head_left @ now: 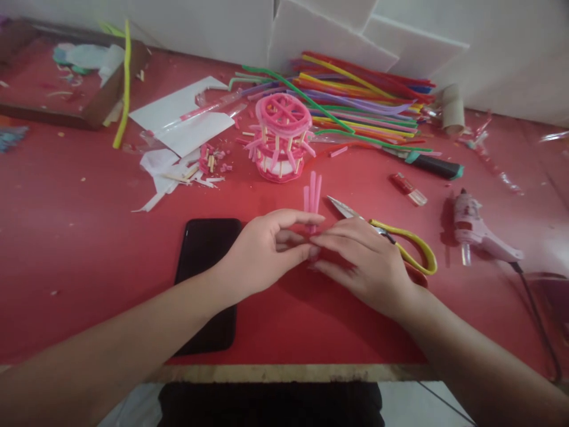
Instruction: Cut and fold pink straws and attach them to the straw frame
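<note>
A bundle of short, slim pink strips (312, 198) is projecting over the red desk (111, 249), the left hand (262, 252) pinching its base in a narrow grip, the right hand (373, 264) meeting it half-curled, its hold indiscernible, beside yellow-handled metal scissors (391, 226).

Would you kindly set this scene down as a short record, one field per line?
Left hand: at pink strips, grip unclear
Right hand: near their lower ends, grip unclear
Scissors: partly hidden by right hand
Glue gun: right of the scissors
Phone: partly hidden by left arm
Pink frame: beyond the hands
Surface: red table
</note>
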`<state>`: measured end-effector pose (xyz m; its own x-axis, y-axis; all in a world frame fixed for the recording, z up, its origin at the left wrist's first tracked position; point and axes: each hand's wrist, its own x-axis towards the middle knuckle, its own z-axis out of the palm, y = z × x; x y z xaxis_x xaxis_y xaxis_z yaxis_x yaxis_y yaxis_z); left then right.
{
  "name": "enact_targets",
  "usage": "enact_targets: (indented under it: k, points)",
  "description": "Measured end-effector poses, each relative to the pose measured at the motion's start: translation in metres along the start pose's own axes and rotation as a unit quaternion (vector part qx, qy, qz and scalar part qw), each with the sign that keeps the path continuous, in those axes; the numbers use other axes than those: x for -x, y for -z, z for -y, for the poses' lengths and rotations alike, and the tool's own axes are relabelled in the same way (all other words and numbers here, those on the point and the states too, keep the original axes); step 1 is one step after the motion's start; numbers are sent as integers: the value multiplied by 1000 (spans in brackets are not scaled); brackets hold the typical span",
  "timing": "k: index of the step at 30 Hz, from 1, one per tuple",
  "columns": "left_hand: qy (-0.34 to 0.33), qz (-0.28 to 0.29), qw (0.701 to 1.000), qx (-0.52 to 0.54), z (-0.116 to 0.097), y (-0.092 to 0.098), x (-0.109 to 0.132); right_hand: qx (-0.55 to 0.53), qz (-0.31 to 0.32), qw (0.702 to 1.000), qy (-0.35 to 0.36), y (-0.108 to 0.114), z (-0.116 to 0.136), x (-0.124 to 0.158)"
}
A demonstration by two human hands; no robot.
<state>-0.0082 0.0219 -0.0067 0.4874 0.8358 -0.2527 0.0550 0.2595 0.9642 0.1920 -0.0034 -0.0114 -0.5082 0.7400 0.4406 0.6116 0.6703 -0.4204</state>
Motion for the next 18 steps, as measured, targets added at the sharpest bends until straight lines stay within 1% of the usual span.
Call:
enact_targets:
  k: [5, 8, 11, 14, 18]
  points:
    - [-4, -6, 1000, -5, -2, -1, 1, -25, -43, 999, 9, 2, 0, 2]
    - [-4, -12, 1000, -9, -2, -1, 1, -30, -47, 998, -5, 3, -2, 1]
    - [-12, -27, 999, -40, 0, 0, 1, -34, -49, 998, -7, 3, -4, 2]
    - [-29, -39, 996, -77, 3, -2, 2, -40, -52, 998, 2, 4, -5, 3]
    - [-55, -38, 992, -112, 3, -3, 4, -32, -62, 998, -7, 5, -5, 3]
